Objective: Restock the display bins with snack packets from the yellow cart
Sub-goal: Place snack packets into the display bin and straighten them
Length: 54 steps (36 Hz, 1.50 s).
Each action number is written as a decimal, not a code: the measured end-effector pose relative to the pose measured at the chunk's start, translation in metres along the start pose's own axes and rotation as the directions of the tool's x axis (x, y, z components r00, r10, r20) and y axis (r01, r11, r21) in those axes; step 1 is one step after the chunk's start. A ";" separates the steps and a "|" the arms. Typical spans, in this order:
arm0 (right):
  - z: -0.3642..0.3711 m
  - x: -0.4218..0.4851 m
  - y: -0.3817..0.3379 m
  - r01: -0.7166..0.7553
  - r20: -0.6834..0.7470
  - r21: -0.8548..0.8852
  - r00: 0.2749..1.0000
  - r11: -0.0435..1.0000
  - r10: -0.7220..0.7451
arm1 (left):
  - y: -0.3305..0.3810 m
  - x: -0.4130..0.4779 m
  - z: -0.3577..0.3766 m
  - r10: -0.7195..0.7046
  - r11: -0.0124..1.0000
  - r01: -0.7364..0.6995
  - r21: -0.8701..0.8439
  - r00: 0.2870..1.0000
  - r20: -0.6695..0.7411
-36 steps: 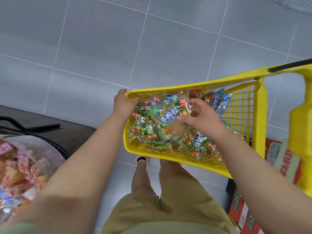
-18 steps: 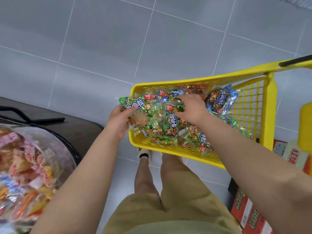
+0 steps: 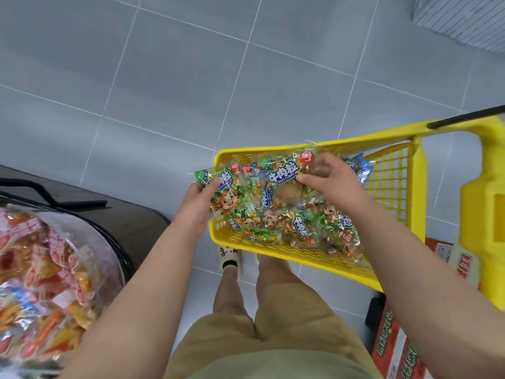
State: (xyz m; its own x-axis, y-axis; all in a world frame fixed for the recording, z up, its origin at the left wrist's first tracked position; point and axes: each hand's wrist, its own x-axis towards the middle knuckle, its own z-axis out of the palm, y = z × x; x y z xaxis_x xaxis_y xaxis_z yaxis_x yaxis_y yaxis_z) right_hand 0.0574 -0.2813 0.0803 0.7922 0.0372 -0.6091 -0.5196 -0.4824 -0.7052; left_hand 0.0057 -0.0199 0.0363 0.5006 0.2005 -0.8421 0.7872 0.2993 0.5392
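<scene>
Snack packets (image 3: 276,203) fill the yellow cart (image 3: 393,192) at about 3 o'clock in the head view: clear crinkly bags of wrapped sweets, which look light, soft and slippery, so a pinch at a sealed edge or top corner seems the safest hold. The left hand (image 3: 195,206) has its thumb and fingers closed on the left end of a green packet (image 3: 221,187) raised over the cart's rim, while the right hand (image 3: 332,184) pinches the top of a second one with curled fingers. The display bin (image 3: 90,272) of orange snacks waits at 8 o'clock, red cartons (image 3: 393,343) stand at 5 o'clock, and only the cart's rim and the person's own legs lie between.
</scene>
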 end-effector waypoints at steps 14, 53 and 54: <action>0.091 0.004 -0.014 -0.001 0.194 0.033 0.981 0.999 -0.005 | 0.005 -0.008 -0.015 0.090 0.995 -0.091 -0.050 0.996 -0.028; 0.132 -0.176 -0.108 -0.244 0.400 0.641 0.915 0.728 -0.046 | -0.019 -0.238 -0.184 0.257 0.865 -0.380 -0.329 0.897 -0.361; 0.141 -0.181 -0.111 -0.266 0.452 0.618 0.890 0.740 -0.058 | -0.033 -0.248 -0.190 0.232 0.856 -0.380 -0.350 0.888 -0.397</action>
State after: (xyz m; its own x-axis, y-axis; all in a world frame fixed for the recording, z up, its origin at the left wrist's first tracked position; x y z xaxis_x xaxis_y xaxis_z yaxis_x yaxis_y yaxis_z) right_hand -0.0735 -0.1106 0.2177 0.5903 0.4569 -0.6654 -0.7929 0.1737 -0.5841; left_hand -0.2127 0.0975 0.2286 0.4838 0.6181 -0.6196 0.3580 0.5063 0.7845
